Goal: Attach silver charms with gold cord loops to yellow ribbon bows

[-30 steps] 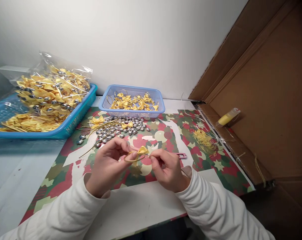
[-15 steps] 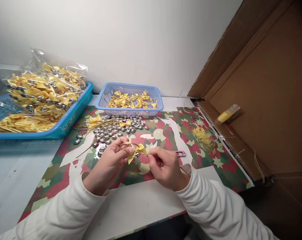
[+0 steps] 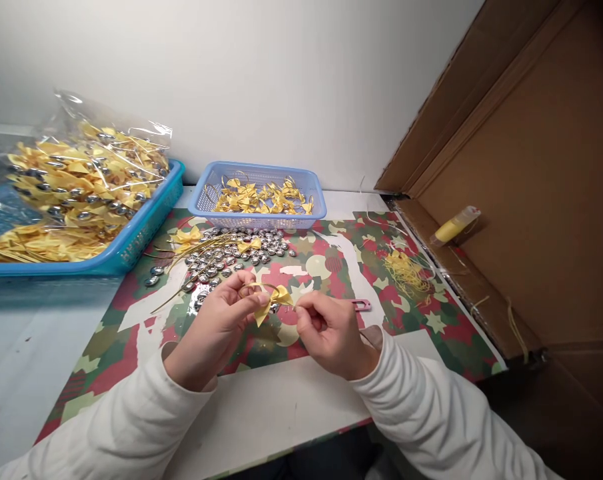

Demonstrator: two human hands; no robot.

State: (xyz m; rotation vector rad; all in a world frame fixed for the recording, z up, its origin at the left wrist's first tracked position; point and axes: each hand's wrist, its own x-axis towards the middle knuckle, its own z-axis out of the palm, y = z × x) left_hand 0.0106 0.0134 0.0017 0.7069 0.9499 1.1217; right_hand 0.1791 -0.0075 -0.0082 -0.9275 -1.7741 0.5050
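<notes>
My left hand (image 3: 224, 319) pinches a yellow ribbon bow (image 3: 281, 297) over the middle of the table. A looped gold cord rises from the bow, and a small silver bell (image 3: 274, 308) shows just under its knot. Close to the bow's right side, my right hand (image 3: 328, 332) is closed in a pinch, and whatever lies between its fingertips is too small to make out. A pink tool with a slot (image 3: 362, 305) pokes out from behind that hand; the rest of it is hidden. Many silver bells (image 3: 214, 260) lie loose beyond my left hand, with gold cords and yellow bows (image 3: 186, 238) among them.
A blue basket (image 3: 257, 221) of finished-looking bows stands at the back. A larger blue basket (image 3: 116, 260) at left holds a clear bag (image 3: 91, 167) of bows. Yellow thread scraps (image 3: 406, 272) lie right. A yellow tube (image 3: 455, 225) sits by the cardboard wall (image 3: 521, 167).
The view has shifted very slightly. Both hands keep nearly the same place and pinch around the bow.
</notes>
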